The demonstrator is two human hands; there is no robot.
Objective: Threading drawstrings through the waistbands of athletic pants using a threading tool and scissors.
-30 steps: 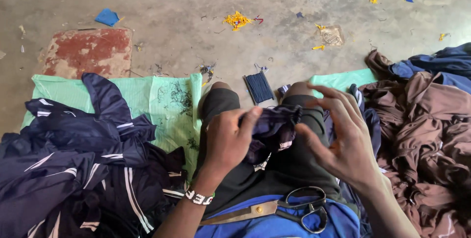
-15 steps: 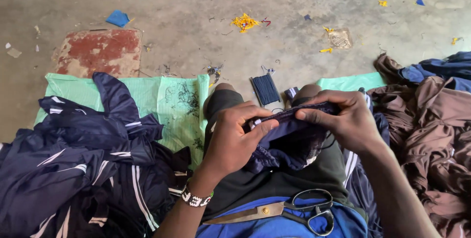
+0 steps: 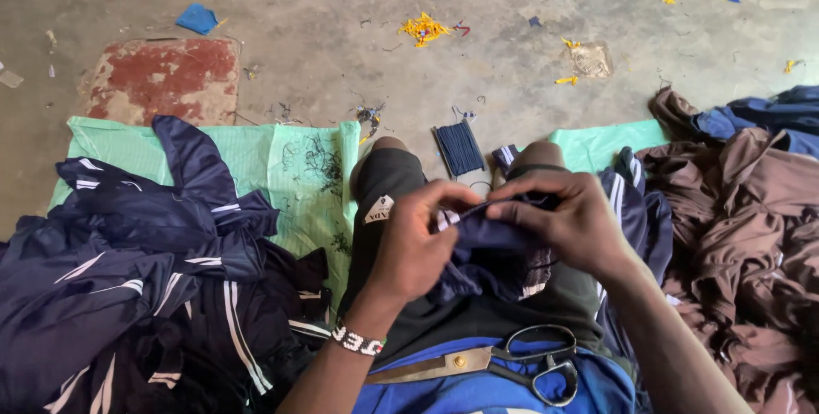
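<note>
My left hand (image 3: 420, 242) and my right hand (image 3: 573, 220) both pinch a dark navy garment (image 3: 488, 254) with white stripes, held over my lap above my dark shorts (image 3: 386, 185). The fingertips of both hands meet at the cloth's top edge. A beaded wristband (image 3: 357, 341) sits on my left wrist. A pair of scissors (image 3: 503, 361) with black handles lies on my blue shirt, just below the hands.
A pile of navy striped garments (image 3: 145, 269) lies at my left on a green cloth (image 3: 281, 158). Brown garments (image 3: 751, 218) are heaped at my right. A dark blue thread skein (image 3: 459, 146) rests between my knees. Yellow scraps (image 3: 424, 28) dot the concrete floor.
My hands have closed together on the navy garment's edge and drawn it flatter over my lap. The view has shifted slightly.
</note>
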